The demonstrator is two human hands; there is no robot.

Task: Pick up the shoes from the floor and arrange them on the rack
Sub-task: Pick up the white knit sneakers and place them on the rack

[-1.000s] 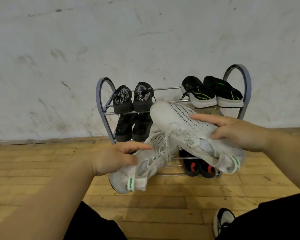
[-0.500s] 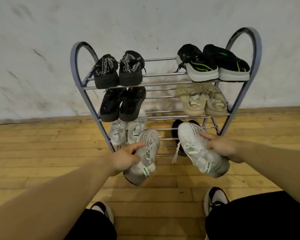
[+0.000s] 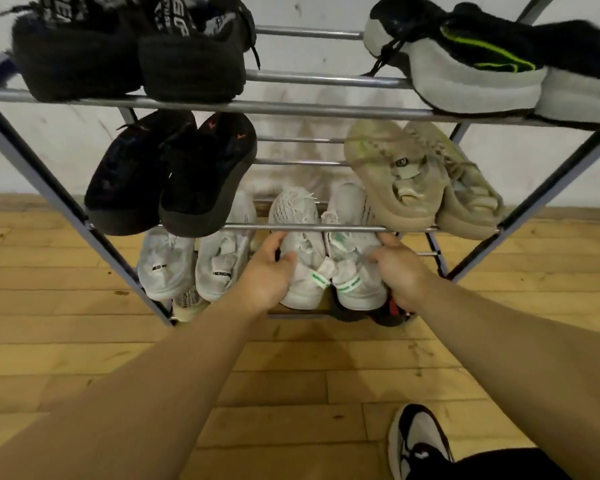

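**White pair held at bottom shelf**

The 2 shoes lie side by side near the middle of the rack's (image 3: 291,227) bottom shelf, toes toward the wall. The left hand (image 3: 267,271) curls round the heel of the left white shoe (image 3: 300,251). The right hand (image 3: 400,273) grips the right white shoe (image 3: 352,271) likewise. Another white pair (image 3: 187,261) stands just beside them, at the shelf's left end.

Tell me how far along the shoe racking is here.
Done: top black pair, middle black pair, green-striped pair, beige pair and white pair sit on the rack. In hand: the left hand and right hand hold the green-tabbed white pair at the lower tier. Left: release them; no other loose shoe shows on the floor.
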